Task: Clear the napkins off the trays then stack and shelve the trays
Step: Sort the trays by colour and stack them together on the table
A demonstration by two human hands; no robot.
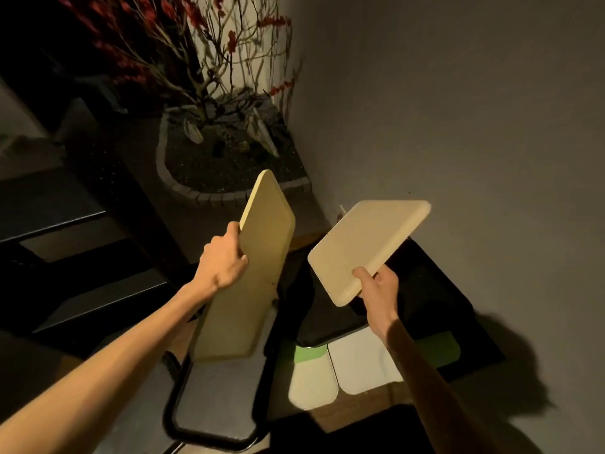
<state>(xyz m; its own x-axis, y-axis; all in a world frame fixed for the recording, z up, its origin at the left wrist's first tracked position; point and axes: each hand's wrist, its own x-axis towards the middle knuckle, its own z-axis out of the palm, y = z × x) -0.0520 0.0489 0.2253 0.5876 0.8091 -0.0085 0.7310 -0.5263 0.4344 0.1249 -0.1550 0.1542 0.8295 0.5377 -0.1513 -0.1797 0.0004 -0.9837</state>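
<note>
Presently, two beige trays are held up in the air, one in each of the hands. The left hand [222, 260] is clenched on the long edge of the left tray [252, 273], with the thumb on the near face and the fingers wrapped behind; that tray is turned almost on edge, its far corner pointing up and away and its near end hanging down past the wrist. The right hand [376, 286] is closed on the near corner of the right tray [366, 247], thumb on top and fingers underneath, and this tray is tilted, its far end raised toward the wall [474, 109]. The two trays are kept apart, with a dark gap between them.

Below and between the hands, flat pieces are seen lying side by side: a pale one with a green strip [311, 375] and a white one [363, 365] touching along their edges, and a green one [438, 348] in shadow under the right forearm. Whether these are trays or napkins cannot be told. Below the left hand, a black-rimmed tray [209, 407] is seen. Beyond the hands, a planter [229, 165] with bare branches and red blossoms is set in the corner.
</note>
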